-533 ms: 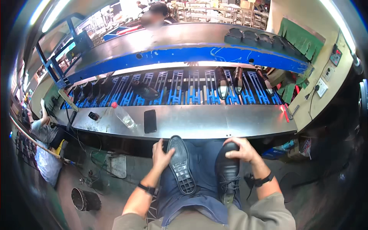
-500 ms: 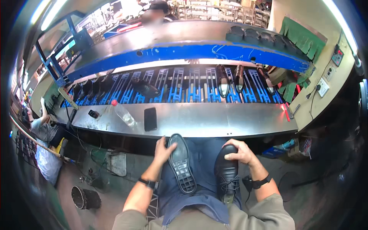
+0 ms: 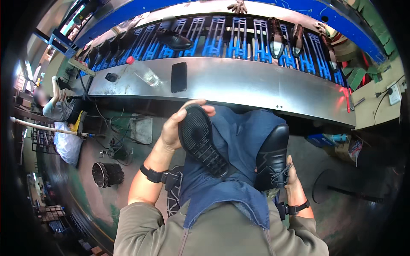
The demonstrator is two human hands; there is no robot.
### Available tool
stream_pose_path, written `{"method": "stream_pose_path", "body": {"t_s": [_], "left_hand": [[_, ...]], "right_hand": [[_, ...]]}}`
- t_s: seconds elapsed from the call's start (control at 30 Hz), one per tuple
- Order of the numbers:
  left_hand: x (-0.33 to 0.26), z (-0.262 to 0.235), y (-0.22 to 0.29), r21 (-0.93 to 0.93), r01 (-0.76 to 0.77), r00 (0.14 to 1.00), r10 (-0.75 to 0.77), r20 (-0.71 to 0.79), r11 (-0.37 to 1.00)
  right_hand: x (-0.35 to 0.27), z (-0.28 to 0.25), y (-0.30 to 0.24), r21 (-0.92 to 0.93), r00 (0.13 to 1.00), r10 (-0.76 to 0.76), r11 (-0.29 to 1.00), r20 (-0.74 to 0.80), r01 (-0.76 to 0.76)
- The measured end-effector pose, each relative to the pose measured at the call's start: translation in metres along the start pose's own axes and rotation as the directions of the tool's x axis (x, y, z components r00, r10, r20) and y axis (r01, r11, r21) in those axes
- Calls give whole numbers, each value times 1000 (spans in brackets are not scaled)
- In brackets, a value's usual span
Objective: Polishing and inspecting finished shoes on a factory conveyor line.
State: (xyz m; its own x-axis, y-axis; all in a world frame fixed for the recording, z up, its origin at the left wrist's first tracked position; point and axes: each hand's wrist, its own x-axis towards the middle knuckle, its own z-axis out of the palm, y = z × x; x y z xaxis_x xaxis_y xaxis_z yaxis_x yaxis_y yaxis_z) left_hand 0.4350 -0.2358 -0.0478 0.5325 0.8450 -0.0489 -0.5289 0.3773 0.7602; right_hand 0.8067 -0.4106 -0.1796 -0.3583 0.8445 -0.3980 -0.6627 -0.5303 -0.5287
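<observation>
My left hand [image 3: 173, 126] is wrapped around the wide end of a black shoe sole [image 3: 203, 138], its fingers curling over the tip. The sole lies tilted above my left thigh, with its patterned face with ribs and grid-like hollows turned up. On my right thigh, a black lace-up shoe [image 3: 273, 153] rests with its toe pointing away from me. My right hand [image 3: 292, 174] grips the shoe from its right side near the laces; most of its fingers are hidden behind the shoe.
Ahead stands a metal bench [image 3: 230, 81] with a phone [image 3: 179, 77] and a plastic bottle [image 3: 146, 73]. Behind it, a blue slatted conveyor [image 3: 215, 40] carries several shoes. A co-worker's gloved hand [image 3: 238, 7] shows beyond. On the floor at left sits a black bucket [image 3: 107, 174].
My right hand has moved from the shoe's toe to its laced side. My left hand has closed further around the sole's end. The view has tilted downward, and a gloved hand shows beyond the conveyor.
</observation>
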Motion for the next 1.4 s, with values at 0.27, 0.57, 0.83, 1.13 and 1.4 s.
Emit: {"method": "stream_pose_path", "body": {"t_s": [0.27, 0.57, 0.83, 1.13, 1.4], "left_hand": [[1, 56, -14, -350, 44, 996, -66, -53, 936], [7, 92, -37, 330, -91, 995, 76, 59, 940], [3, 108, -42, 397, -174, 983, 136, 123, 901], [3, 113, -40, 497, -191, 981, 143, 133, 846], [0, 112, -43, 544, -166, 986, 122, 117, 823]], "right_hand": [[9, 90, -50, -6, 995, 22, 1000, 99, -21], [15, 132, -52, -433, 884, 29, 879, 467, 200], [16, 125, -50, -426, 899, 14, 884, 438, 194], [19, 120, -44, -395, 906, -9, 898, 424, 194], [19, 115, -37, -413, 923, -20, 891, 384, 191]]}}
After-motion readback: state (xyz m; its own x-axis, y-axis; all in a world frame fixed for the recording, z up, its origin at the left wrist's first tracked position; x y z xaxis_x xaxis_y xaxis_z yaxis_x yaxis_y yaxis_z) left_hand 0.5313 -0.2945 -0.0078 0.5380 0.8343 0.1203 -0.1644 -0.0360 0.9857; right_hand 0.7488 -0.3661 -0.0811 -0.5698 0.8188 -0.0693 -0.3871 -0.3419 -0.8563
